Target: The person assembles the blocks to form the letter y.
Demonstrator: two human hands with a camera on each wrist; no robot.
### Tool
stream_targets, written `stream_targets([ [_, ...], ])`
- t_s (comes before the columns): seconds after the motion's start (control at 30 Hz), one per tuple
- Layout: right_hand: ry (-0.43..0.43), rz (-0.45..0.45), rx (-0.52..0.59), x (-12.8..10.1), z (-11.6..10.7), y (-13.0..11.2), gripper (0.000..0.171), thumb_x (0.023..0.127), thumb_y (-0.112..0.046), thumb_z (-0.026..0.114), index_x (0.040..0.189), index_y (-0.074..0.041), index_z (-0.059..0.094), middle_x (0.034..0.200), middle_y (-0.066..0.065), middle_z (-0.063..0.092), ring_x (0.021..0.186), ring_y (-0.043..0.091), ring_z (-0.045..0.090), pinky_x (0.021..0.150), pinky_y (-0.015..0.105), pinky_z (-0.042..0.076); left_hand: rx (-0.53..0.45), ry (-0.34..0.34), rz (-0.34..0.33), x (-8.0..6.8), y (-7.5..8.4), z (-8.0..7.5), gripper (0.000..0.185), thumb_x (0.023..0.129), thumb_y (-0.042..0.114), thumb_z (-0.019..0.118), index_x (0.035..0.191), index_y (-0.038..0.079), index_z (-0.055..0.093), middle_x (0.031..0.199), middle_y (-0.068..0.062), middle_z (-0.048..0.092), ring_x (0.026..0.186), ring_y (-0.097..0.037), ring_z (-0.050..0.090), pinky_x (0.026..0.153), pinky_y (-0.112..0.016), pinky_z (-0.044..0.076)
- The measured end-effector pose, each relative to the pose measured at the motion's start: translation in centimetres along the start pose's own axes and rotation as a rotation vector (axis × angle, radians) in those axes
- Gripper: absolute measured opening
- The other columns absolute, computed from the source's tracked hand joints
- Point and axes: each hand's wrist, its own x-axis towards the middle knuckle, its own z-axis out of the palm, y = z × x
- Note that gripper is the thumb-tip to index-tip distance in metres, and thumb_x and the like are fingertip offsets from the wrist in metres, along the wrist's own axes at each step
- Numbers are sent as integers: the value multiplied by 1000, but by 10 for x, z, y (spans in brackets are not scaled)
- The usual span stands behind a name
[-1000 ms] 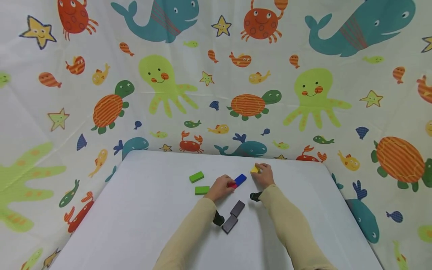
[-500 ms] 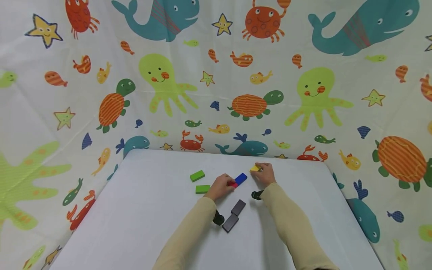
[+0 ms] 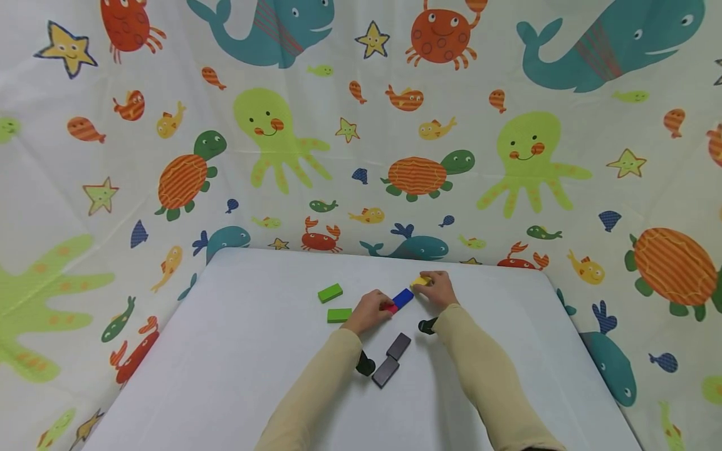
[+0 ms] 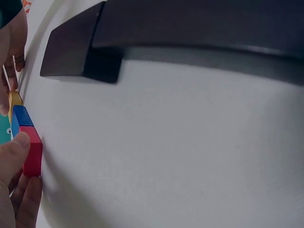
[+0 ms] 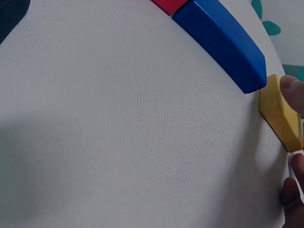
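Observation:
On the white table my left hand pinches a red block between thumb and fingers. A blue block lies end to end against it. My right hand pinches a yellow block whose end touches the blue block's far end. In the right wrist view a fingertip rests on the yellow block.
Two green blocks lie left of my left hand. Two dark grey blocks lie end to end near my forearms. A sea-animal printed sheet surrounds the table on three sides.
My right hand has slid the yellow block left, up to the blue block's far end. The left hand stays on the red block.

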Motion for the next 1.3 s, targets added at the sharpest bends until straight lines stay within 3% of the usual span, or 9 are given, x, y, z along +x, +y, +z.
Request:
stream_targets([
  [0.57,-31,-73,-41,-2,-3,2,49,90,-26,71,131,-3,60,138,25,42,125,39,43,108,53,34,2,5,-23,2,-1,3,23,89,12,72,111,5,72,103,-6,62,95,-18,57,91,-34,49],
  [0.87,-20,-140,-29,-3,-1,7,41,91,-23,70,126,-4,65,139,23,44,131,41,39,109,57,30,-10,-2,-42,1,-1,2,24,89,13,72,112,6,71,105,-6,61,97,-18,57,92,-33,49],
  [1.3,-39,-95,-6,-3,1,6,40,90,-25,71,126,-7,66,139,20,44,131,40,39,110,57,29,-13,-3,-42,1,-1,1,24,89,13,72,112,5,71,106,-6,61,97,-18,57,91,-35,49],
])
